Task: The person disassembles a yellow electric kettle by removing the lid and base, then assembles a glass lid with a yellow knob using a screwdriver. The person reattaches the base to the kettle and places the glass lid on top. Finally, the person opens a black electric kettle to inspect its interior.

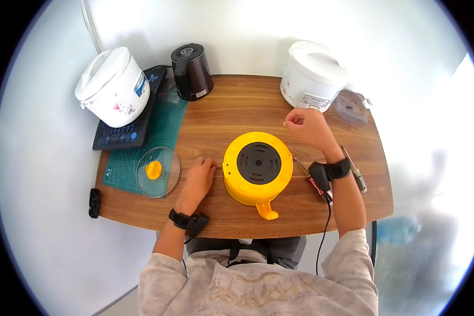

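Observation:
A yellow electric pot (233, 185) stands upside down in front of me, its round black vented base plate (258, 163) facing up and its handle (267, 210) toward me. My left hand (198, 178) is closed on the wood just left of the pot. A small thin thing shows between its fingertips and the pot's side; I cannot make out what it is. Beyond the pot to the right, my right hand (306, 126) hovers with fingers curled against the thumb. Whatever they may hold is hidden. A glass lid with a yellow knob (153, 170) lies left of my left hand.
At the left, a white rice cooker (114, 87) sits on a black induction cooktop (122, 138) over a green cutting mat (162, 131). A dark kettle (191, 73) and another white rice cooker (313, 73) stand behind. Right lie a screwdriver-like tool (302, 167), a silver tool (359, 179) and a clear tray (351, 109).

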Action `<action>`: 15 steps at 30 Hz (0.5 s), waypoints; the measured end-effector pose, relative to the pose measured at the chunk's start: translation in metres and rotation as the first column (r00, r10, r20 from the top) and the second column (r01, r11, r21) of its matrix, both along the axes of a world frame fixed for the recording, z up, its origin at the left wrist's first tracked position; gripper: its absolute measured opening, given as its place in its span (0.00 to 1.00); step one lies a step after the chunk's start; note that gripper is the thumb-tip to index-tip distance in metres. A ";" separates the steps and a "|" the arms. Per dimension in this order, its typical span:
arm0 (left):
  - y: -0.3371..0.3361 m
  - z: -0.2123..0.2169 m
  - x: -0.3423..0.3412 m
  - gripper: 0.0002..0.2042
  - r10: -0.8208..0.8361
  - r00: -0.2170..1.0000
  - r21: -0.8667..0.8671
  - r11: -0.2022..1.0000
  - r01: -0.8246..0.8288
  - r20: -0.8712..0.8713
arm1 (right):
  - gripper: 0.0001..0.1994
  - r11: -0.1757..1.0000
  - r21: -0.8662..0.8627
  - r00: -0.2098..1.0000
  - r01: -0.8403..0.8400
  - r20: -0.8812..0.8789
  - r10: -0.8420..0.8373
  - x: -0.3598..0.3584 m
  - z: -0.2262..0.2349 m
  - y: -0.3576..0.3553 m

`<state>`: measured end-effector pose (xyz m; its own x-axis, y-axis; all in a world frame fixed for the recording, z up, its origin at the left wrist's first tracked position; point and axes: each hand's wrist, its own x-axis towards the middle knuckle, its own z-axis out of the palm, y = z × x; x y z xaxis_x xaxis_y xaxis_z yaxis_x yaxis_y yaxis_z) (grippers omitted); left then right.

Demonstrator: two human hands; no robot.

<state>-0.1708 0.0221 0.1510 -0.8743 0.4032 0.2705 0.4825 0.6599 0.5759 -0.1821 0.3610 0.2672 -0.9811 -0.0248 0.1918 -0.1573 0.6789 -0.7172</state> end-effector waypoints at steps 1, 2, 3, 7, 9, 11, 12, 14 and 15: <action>0.003 -0.002 0.003 0.04 0.004 1.000 0.007 1.000 -0.004 0.018 | 0.07 0.996 -0.092 0.998 -0.015 0.052 0.019 0.013 0.017 -0.009; 0.004 -0.003 0.004 0.04 0.014 0.999 -0.007 1.000 -0.014 0.040 | 0.07 0.983 -0.184 0.994 -0.023 0.100 0.042 0.022 0.028 -0.017; 0.003 -0.003 0.003 0.04 0.030 0.998 -0.025 0.999 -0.028 0.062 | 0.07 0.981 -0.131 0.980 -0.140 0.123 0.157 0.027 0.034 -0.026; -0.002 -0.004 -0.002 0.04 0.055 0.993 0.084 0.994 -0.064 0.106 | 0.07 0.920 0.029 0.897 -0.391 0.234 0.374 0.036 0.037 -0.054; -0.004 -0.001 -0.001 0.04 0.033 0.994 0.113 0.993 -0.045 0.107 | 0.08 0.909 0.110 0.891 -0.403 0.273 0.362 0.037 0.034 -0.061; -0.006 0.001 0.000 0.04 0.012 0.994 0.140 0.990 -0.027 0.105 | 0.08 0.916 0.148 0.906 -0.372 0.272 0.324 0.039 0.028 -0.063; -0.007 0.002 0.000 0.04 0.004 0.995 0.151 0.988 -0.019 0.099 | 0.08 0.919 0.167 0.913 -0.358 0.269 0.307 0.039 0.027 -0.064; -0.010 0.003 0.000 0.04 0.001 0.995 0.175 0.984 -0.019 0.101 | 0.08 0.915 0.188 0.919 -0.357 0.248 0.307 0.039 0.024 -0.067; -0.011 0.004 0.001 0.04 -0.001 0.994 0.189 0.982 -0.021 0.111 | 0.08 0.915 0.201 0.924 -0.349 0.239 0.300 0.040 0.023 -0.067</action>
